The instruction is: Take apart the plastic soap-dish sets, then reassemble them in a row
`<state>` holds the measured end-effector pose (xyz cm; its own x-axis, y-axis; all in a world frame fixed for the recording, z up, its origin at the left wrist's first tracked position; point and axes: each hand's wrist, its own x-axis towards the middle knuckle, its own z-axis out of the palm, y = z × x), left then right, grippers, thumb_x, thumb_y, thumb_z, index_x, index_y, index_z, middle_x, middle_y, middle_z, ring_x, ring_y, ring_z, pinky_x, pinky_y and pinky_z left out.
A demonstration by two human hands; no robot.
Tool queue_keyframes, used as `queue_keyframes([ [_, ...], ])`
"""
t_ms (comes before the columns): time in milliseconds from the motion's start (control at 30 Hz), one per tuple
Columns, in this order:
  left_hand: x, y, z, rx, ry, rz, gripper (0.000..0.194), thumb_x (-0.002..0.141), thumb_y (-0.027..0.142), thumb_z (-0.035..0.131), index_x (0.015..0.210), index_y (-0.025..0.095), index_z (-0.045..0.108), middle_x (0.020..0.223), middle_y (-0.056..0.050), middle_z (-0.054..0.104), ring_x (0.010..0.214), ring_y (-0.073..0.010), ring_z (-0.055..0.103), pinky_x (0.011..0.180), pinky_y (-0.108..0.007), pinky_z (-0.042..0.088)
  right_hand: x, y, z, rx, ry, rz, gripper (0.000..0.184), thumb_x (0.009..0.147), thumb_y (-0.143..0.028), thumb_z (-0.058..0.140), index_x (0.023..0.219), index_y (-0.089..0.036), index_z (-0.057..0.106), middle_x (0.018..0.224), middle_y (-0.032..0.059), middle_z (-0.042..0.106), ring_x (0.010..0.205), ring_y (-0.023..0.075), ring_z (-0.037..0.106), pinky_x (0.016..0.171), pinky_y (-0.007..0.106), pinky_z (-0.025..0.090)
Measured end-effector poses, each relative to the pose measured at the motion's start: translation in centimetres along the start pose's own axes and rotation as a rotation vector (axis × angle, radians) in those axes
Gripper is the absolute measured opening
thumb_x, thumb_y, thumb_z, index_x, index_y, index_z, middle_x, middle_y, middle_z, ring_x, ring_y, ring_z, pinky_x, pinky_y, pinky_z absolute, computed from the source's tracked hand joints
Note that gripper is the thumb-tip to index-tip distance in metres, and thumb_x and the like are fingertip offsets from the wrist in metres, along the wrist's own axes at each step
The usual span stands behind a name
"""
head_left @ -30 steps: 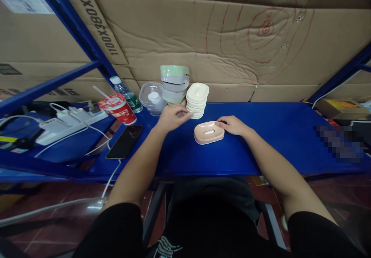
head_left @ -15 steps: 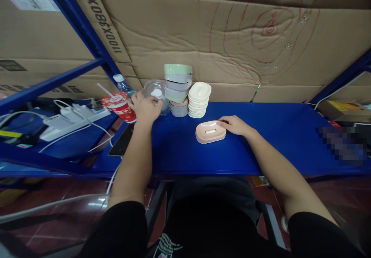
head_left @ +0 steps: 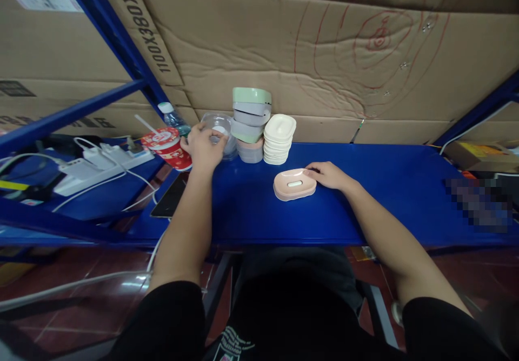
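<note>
A pink oval soap dish [head_left: 284, 179] with a small white strip in its middle slot rests on the blue table. My right hand [head_left: 330, 175] holds its right rim, fingers on the edge. My left hand [head_left: 206, 146] is bent over the near left side of a clear plastic container [head_left: 218, 119], with a white round thing [head_left: 220, 129] just beyond the fingers. Thumb and fingers are drawn together there; what they hold, if anything, is hidden. Right of the container stand a stack of green, grey and pink dishes [head_left: 251, 113] and a stack of cream oval pieces [head_left: 279, 134].
A red paper cup [head_left: 172, 150] with a straw and a plastic bottle [head_left: 173, 117] stand by my left hand. A dark flat device [head_left: 170, 196] lies beside my left forearm. Farther left is a white power strip [head_left: 105, 169] with cables. Cardboard [head_left: 243, 42] backs the table.
My left hand has shifted slightly at the clear container, fingers a little lower over it. My right hand and the soap dish stay in place.
</note>
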<state>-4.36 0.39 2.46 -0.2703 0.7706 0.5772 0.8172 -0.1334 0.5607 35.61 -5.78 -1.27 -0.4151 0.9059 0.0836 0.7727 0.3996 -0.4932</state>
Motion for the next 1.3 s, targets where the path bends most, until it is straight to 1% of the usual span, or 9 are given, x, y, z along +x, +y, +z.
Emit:
queue_keyframes([
  [433, -0.1, 0.7, -1.1, 0.029, -0.016, 0.094, 0.011, 0.087, 0.032, 0.075, 0.093, 0.023, 0.071, 0.16, -0.011, 0.053, 0.153, -0.0368, 0.045, 0.129, -0.057, 0.026, 0.0, 0.1, 0.1, -0.024, 0.017, 0.015, 0.04, 0.107, -0.051, 0.055, 0.127, -0.024, 0.076, 0.118, 0.0077, 0.083, 0.103, 0.0273, 0.077, 0.086, 0.038, 0.057],
  [600, 0.0, 0.3, -1.0, 0.006, 0.024, 0.135, 0.02, 0.087, 0.039, 0.07, 0.092, 0.02, 0.071, 0.16, -0.01, 0.053, 0.156, -0.0389, 0.04, 0.128, -0.059, 0.026, 0.1, 0.3, 0.2, -0.014, 0.019, 0.004, 0.039, 0.107, -0.052, 0.055, 0.125, -0.025, 0.076, 0.116, 0.0072, 0.083, 0.102, 0.027, 0.077, 0.086, 0.038, 0.057],
  [733, -0.2, -0.1, -1.5, -0.034, 0.086, 0.19, 0.033, 0.092, 0.051, 0.069, 0.1, 0.019, 0.072, 0.161, -0.005, 0.052, 0.159, -0.0384, 0.032, 0.126, -0.062, 0.023, 0.1, 0.3, 0.3, -0.006, 0.02, -0.002, 0.039, 0.107, -0.052, 0.054, 0.124, -0.024, 0.076, 0.117, 0.0075, 0.083, 0.102, 0.0267, 0.077, 0.086, 0.038, 0.056],
  [867, -0.7, 0.9, -2.1, 0.011, 0.219, 0.165, 0.034, 0.1, 0.052, 0.062, 0.113, 0.021, 0.067, 0.166, -0.012, 0.044, 0.159, -0.039, 0.034, 0.123, -0.062, 0.031, 0.1, 0.3, 0.3, 0.003, 0.025, -0.003, 0.043, 0.107, -0.056, 0.053, 0.124, -0.024, 0.077, 0.116, 0.0083, 0.083, 0.101, 0.0266, 0.077, 0.085, 0.037, 0.055],
  [967, -1.3, 2.3, -1.8, -0.064, 0.353, 0.132, 0.038, 0.104, 0.061, 0.051, 0.112, 0.024, 0.059, 0.16, -0.017, 0.05, 0.154, -0.0364, 0.045, 0.12, -0.06, 0.04, 0.0, 0.1, 0.0, -0.025, 0.106, -0.008, 0.048, 0.105, -0.059, 0.055, 0.13, -0.022, 0.074, 0.111, 0.0097, 0.082, 0.098, 0.0271, 0.076, 0.085, 0.038, 0.055],
  [1033, -2.1, 3.5, -1.2, -0.284, 0.406, 0.195, 0.051, 0.105, 0.074, 0.035, 0.104, 0.026, 0.051, 0.143, -0.017, 0.063, 0.141, -0.0324, 0.059, 0.115, -0.056, 0.048, -0.3, -0.2, -0.4, -0.026, 0.23, -0.024, 0.055, 0.103, -0.06, 0.057, 0.14, -0.02, 0.068, 0.107, 0.0099, 0.08, 0.089, 0.0253, 0.073, 0.083, 0.038, 0.055],
  [1100, -3.5, 4.8, -0.2, -0.574, 0.339, 0.263, 0.065, 0.1, 0.088, 0.02, 0.097, 0.027, 0.042, 0.117, -0.014, 0.074, 0.118, -0.0289, 0.073, 0.102, -0.051, 0.058, -0.6, -0.8, -0.7, 0.02, 0.357, -0.059, 0.067, 0.101, -0.064, 0.059, 0.151, -0.019, 0.059, 0.108, 0.0098, 0.078, 0.079, 0.022, 0.069, 0.079, 0.037, 0.055],
  [1233, -7.6, 7.8, 1.8, -0.876, -0.341, 0.195, 0.067, 0.095, 0.093, 0.033, 0.093, 0.027, 0.043, 0.093, -0.006, 0.079, 0.076, -0.0231, 0.079, 0.069, -0.039, 0.064, -1.1, -2.4, -0.6, 0.216, 0.436, -0.196, 0.087, 0.092, -0.08, 0.061, 0.157, -0.023, 0.048, 0.114, 0.0097, 0.076, 0.075, 0.0197, 0.066, 0.071, 0.035, 0.055],
  [1300, -9.3, 8.9, 2.5, -0.94, -0.561, 0.17, 0.065, 0.097, 0.089, 0.041, 0.09, 0.025, 0.045, 0.086, -0.006, 0.078, 0.068, -0.0206, 0.078, 0.062, -0.033, 0.061, -1.1, -3.0, -0.3, 0.322, 0.439, -0.244, 0.081, 0.091, -0.084, 0.058, 0.145, -0.023, 0.056, 0.1, 0.0062, 0.076, 0.071, 0.0196, 0.066, 0.067, 0.034, 0.053],
])
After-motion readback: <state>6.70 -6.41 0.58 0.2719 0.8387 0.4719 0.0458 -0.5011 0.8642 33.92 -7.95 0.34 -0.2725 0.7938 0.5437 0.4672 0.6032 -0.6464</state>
